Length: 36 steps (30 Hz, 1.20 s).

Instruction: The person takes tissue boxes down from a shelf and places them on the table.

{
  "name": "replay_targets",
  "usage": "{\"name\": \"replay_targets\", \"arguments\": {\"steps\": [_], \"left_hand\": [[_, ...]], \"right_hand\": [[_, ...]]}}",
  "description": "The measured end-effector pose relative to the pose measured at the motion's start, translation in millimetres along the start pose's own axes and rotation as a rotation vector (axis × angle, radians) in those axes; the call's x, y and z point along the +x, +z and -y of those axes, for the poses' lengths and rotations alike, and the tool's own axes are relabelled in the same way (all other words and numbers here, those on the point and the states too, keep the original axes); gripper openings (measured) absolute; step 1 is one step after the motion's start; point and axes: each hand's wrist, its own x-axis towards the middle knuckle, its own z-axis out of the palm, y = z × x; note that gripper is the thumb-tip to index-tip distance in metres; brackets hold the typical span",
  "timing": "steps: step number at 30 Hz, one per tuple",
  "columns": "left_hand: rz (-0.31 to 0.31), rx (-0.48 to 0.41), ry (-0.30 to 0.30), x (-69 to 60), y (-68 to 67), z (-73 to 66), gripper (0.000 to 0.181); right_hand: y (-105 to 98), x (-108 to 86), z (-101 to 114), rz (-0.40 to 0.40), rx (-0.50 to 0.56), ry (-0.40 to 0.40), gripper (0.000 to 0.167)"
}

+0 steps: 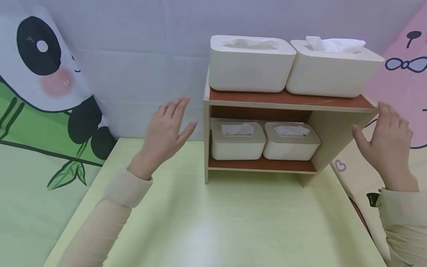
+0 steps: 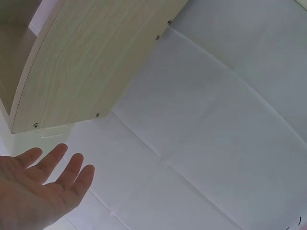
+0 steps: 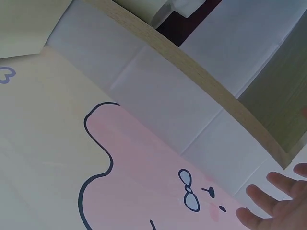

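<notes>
A small two-tier wooden shelf [image 1: 260, 170] stands at the back of the table. Two cream tissue boxes, a left one [image 1: 250, 72] and a right one [image 1: 333, 76], sit side by side on its top board. Below them, the lower board bears two more, a left one [image 1: 237, 146] and a right one [image 1: 290, 146]. Left of the shelf, my left hand [image 1: 161, 133] hovers empty with fingers extended, apart from the side panel [image 2: 91, 62]. My right hand [image 1: 388, 148] is raised beside the shelf's upper right corner, fingers spread and holding nothing; whether a fingertip touches the corner, I cannot tell.
The pale table [image 1: 200, 222] extends in front of the shelf. A pale cloth backdrop [image 1: 133, 74] hangs behind, with a panda drawing [image 1: 83, 122] at left and a pink character [image 1: 407, 96] at right. A small dark object [image 1: 372, 199] shows by the right cuff.
</notes>
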Motion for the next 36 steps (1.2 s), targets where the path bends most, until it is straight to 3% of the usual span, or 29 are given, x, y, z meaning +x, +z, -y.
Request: {"name": "replay_targets", "arguments": {"steps": [13,24,36], "left_hand": [[-0.036,0.015,0.050,30.9,17.5,-15.0,0.059],[-0.020,0.059,0.058,44.4,24.6,-17.5,0.057],[-0.030,0.068,0.023,48.7,26.2,-19.6,0.051]], "right_hand": [[5.2,22.6,-9.0,0.033,-0.008,0.061,0.061],[12.4,25.8,-16.1,0.079,-0.016,0.085,0.058],[21.0,27.3,-13.1,0.040,0.205,0.067,0.059]]}}
